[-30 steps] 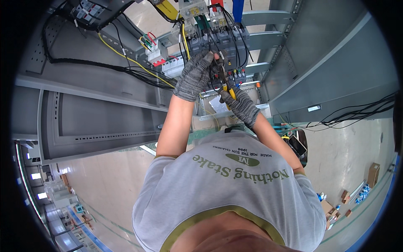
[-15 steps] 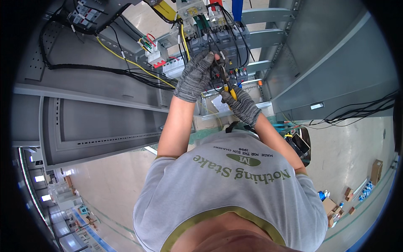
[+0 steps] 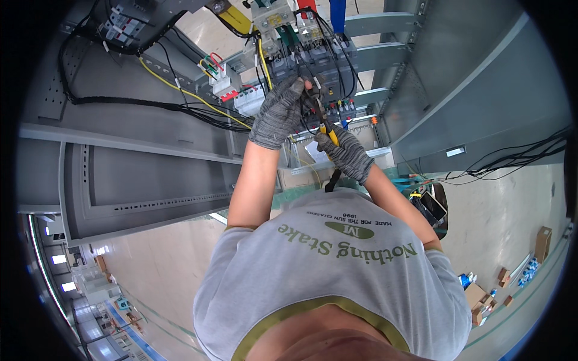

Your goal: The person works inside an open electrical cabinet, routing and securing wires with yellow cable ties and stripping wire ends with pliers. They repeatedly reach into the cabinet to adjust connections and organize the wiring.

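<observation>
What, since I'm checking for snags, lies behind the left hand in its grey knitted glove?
Around the left hand, white plastic modules and a dark-grey rectangular electrical block show partly; what lies directly behind it is covered.

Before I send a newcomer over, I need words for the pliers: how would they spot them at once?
In the grey cabinet, find the dark breakers at the top centre of the view. At their lower edge, the pliers are in the gloved right hand, tips near the left hand. Thick yellow grips set them apart from the thin yellow wire to their left.
</observation>
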Demonstrator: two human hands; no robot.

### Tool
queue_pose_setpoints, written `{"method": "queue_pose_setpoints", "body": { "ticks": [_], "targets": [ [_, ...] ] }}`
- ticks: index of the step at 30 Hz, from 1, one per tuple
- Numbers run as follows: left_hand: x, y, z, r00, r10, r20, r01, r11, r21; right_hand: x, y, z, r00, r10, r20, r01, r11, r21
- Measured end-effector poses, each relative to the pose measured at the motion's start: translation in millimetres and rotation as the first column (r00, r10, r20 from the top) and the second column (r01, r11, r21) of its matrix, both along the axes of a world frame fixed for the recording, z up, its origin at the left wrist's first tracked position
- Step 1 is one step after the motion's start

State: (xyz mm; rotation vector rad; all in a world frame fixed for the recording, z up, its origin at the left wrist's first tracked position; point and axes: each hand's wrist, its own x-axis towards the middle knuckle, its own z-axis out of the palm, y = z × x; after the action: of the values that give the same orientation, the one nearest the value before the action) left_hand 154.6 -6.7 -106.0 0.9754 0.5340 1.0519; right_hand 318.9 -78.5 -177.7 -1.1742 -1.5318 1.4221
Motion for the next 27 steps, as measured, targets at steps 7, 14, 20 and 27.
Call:
{"method": "queue_pose_setpoints", "body": {
  "ticks": [7, 14, 20, 27],
  "targets": [
    [-4, 7, -8, 1.000, 0.008, -0.015, -0.008, 1.000, -0.005, -2, 0, -7, 0.997, 0.013, 0.080, -0.014, 1.000, 0.014],
    [-7, 7, -5, 1.000, -0.009, -0.013, 0.008, 1.000, -0.014, -2, -1, 2, 0.993, -0.006, 0.122, 0.003, 1.000, 0.020],
    [-8, 10, -13, 1.000, -0.002, -0.030, 0.002, 1.000, -0.011, -7, 0, -9, 0.993, 0.045, -0.105, -0.063, 0.983, -0.171],
    [-6, 7, -12, 0.999, 0.049, -0.023, -0.050, 0.998, -0.025, -16, -6, -10, 0.941, -0.041, -0.337, -0.036, 0.975, -0.218]
  ]
}}
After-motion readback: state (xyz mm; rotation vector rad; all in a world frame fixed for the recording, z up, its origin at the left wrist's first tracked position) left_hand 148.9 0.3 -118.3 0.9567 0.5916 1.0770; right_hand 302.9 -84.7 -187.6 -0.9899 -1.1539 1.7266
